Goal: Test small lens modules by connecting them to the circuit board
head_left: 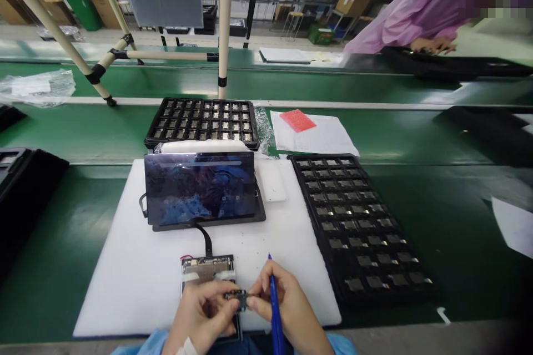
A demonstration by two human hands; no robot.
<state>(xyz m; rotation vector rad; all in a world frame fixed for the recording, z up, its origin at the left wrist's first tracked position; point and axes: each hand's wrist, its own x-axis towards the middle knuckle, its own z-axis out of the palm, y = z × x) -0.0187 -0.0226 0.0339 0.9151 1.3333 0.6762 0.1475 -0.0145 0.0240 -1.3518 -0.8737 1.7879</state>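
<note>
My left hand (200,313) and my right hand (283,305) pinch a small dark electronic module (237,299) between them. A blue pen (275,310) also sits in my right hand, tip pointing up and away. Just beyond my left hand lies a bare circuit board (206,269) with white tape strips, partly hidden by my fingers. A black ribbon cable (204,238) joins it to a tablet display (200,188), which leans on a dark stand. All of this rests on a white foam mat (125,288).
A black tray of small components (358,227) stands right of the mat, and another (202,122) stands beyond it. White paper (312,136) carries a pink pad (297,120). Green conveyor belts (54,222) run crosswise. A co-worker in a pink smock (410,16) works at the far right.
</note>
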